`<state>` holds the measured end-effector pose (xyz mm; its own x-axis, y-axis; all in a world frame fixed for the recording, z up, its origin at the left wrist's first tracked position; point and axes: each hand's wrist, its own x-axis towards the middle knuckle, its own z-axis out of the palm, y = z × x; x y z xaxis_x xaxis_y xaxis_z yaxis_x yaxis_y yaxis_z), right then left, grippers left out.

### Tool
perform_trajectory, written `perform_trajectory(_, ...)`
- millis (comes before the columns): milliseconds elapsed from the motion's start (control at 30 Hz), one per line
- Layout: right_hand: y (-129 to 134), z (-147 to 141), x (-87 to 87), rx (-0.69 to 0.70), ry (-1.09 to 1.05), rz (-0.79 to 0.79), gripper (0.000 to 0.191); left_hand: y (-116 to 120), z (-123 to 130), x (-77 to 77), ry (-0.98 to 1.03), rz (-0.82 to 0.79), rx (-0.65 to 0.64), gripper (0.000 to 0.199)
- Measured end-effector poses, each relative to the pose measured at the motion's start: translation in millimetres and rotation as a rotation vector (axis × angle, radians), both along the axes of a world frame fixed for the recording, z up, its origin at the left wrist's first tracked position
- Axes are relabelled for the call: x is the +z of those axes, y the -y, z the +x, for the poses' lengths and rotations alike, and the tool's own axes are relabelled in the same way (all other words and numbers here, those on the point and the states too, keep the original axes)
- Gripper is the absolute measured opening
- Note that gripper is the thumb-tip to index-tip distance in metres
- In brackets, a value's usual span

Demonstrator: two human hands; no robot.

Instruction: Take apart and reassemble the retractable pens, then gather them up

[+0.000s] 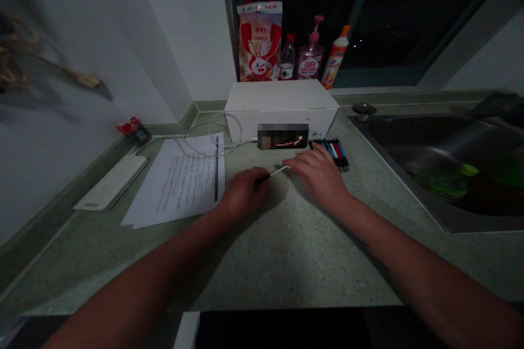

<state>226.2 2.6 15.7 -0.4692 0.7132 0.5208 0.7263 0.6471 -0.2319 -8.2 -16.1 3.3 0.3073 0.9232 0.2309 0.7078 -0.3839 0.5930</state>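
Observation:
My left hand (248, 188) is closed round a short black pen piece (262, 179) above the counter. From its tip a thin white pen refill (279, 171) runs up to my right hand (317, 172), whose thumb and fingertips pinch its far end. Whether the refill still sits inside the black piece, I cannot tell. Just beyond my right hand lies a row of several pens (336, 152) with black, blue, white and red barrels, partly covered by the hand. A phone (289, 136) with a lit screen leans on its long side against the white box (282, 95).
Printed sheets (184, 180) and a white flat case (112, 182) lie on the left, crossed by a white cable (192, 150). A small red packet (134, 130) rests by the wall. The metal sink (409, 185) is at right. Bottles (309, 60) and a bag (261, 43) stand behind the box.

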Motion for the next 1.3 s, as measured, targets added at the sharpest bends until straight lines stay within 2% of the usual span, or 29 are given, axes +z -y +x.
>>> perform_trajectory(100, -5.8, 5.0, -11.6, -0.07, -0.211, -0.091, 0.025, -2.6, -2.5, 3.0, -0.008, 0.002, 0.035, 0.019)
perform_trajectory(200, -10.1, 4.8, -22.7, -0.126, -0.504, -0.224, 0.029, -4.0, -4.0, 3.8, -0.004, 0.02, 0.08, 0.019)
perform_trajectory(267, -12.0, 2.7, -27.3, -0.121, -0.677, -0.319, 0.032, -3.6, -4.1, 3.2, -0.045, 0.045, 0.057, 0.02)
perform_trajectory(333, -13.1, 0.6, -29.0, -0.112, -0.756, -0.384, 0.034, -1.1, -2.7, 2.4, -0.116, 0.08, -0.021, 0.02)
perform_trajectory(467, -12.6, -2.1, -27.1, -0.095, -0.641, -0.343, 0.032, 10.2, 5.9, 0.9, -0.212, 0.087, -0.163, 0.013)
perform_trajectory(567, -8.7, -4.9, -24.2, -0.029, -0.477, -0.264, 0.031, 17.9, 13.8, 0.0, -0.173, 0.029, -0.169, 0.01)
perform_trajectory(633, -4.3, -7.6, -21.1, 0.035, -0.347, -0.217, 0.032, 19.2, 17.3, 0.2, 0.004, -0.043, -0.087, 0.018)
perform_trajectory(733, 2.7, -11.7, -13.8, 0.127, -0.118, -0.082, 0.028, 15.6, 19.6, 1.6, 0.419, -0.235, 0.035, 0.03)
perform_trajectory(833, 7.1, -14.1, -5.6, 0.141, 0.052, 0.093, 0.025, 10.8, 20.3, 2.8, 0.721, -0.483, 0.004, 0.036)
perform_trajectory(933, 8.0, -14.0, -1.0, 0.139, 0.101, 0.216, 0.024, 9.1, 21.2, 3.1, 0.869, -0.63, -0.03, 0.033)
perform_trajectory(1033, 7.2, -13.1, -1.7, 0.133, 0.082, 0.201, 0.023, 9.1, 21.6, 3.4, 0.889, -0.645, 0.029, 0.026)
perform_trajectory(1167, 5.3, -13.5, -4.4, 0.061, 0.062, 0.095, 0.019, 6.6, 19.1, 4.5, 0.849, -0.584, 0.136, 0.02)
perform_trajectory(1300, 4.5, -13.9, -4.1, 0.004, 0.049, 0.043, 0.019, 0.9, 13.8, 4.7, 0.749, -0.51, 0.189, 0.016)
